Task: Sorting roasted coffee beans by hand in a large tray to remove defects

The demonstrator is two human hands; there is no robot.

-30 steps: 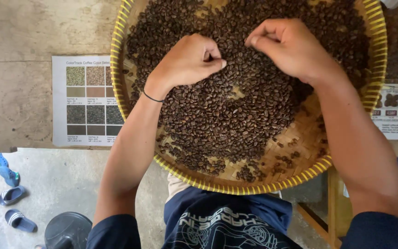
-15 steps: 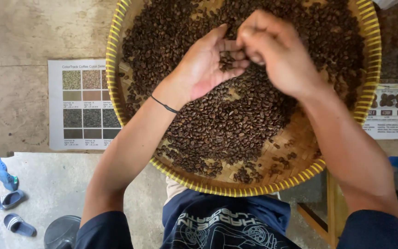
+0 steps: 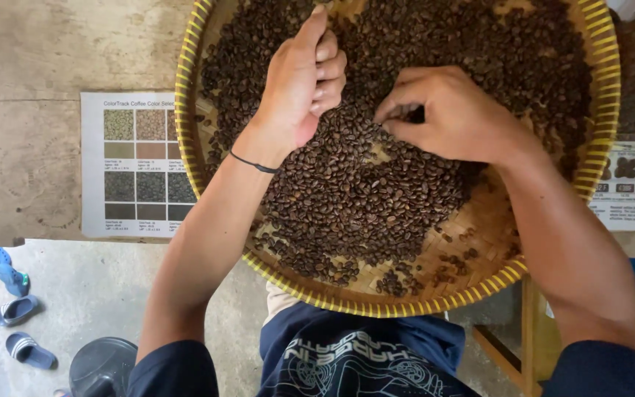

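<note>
A round woven bamboo tray (image 3: pixel 185 140) with a yellow rim holds a thick layer of dark roasted coffee beans (image 3: pixel 361 191). My left hand (image 3: pixel 303 81) rests edge-on in the beans, fingers curled in loosely and the index finger stretched toward the far side. A thin black band circles its wrist. My right hand (image 3: pixel 450 114) lies palm-down on the beans to the right, fingertips pinched together on a few beans. Bare woven bottom shows at the tray's near right.
A printed colour chart sheet (image 3: pixel 137 165) lies on the wooden table (image 3: pixel 31 110) left of the tray. Another printed card (image 3: pixel 633 187) lies at the right. Below are a concrete floor, sandals (image 3: pixel 16 309), a dark round stool (image 3: pixel 104 367) and a wooden frame (image 3: pixel 527 338).
My hands, together over the beans half a second ago, have parted. The left has turned edge-on and stretched away; the right has dropped to the right onto the beans.
</note>
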